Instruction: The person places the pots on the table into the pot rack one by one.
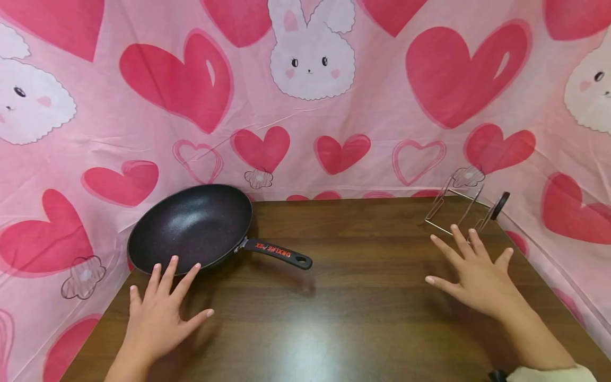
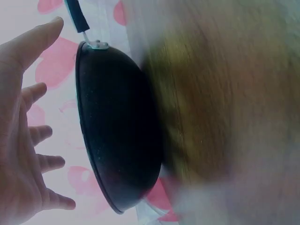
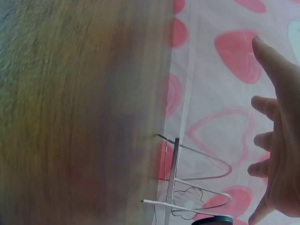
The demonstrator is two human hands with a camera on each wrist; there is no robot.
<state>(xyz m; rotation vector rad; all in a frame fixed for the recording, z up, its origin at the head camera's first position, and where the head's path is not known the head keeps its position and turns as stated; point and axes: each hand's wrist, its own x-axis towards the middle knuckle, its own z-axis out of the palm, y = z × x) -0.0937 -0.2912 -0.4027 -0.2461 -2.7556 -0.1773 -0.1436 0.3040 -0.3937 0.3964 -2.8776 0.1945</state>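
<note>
A black frying pan (image 1: pixel 191 228) sits at the back left of the wooden table, its handle pointing right with red lettering on it. Just in front of the pan's near rim is my left hand (image 1: pixel 159 318), fingers spread and holding nothing. The left wrist view shows the dark outside of the pan (image 2: pixel 117 126) beyond that hand (image 2: pixel 21 136). On the other side, my right hand (image 1: pixel 482 281) is also spread and empty, nearest to a metal wire rack (image 1: pixel 439 227). Looped wires of the rack (image 3: pixel 173 164) show in the right wrist view.
A pink cloth (image 1: pixel 305 159) with hearts and rabbits hangs behind the table (image 1: pixel 353 249) and along both sides. At the rack's right end is a black round part (image 1: pixel 500 206). A light sleeve (image 1: pixel 549 374) shows at my right forearm.
</note>
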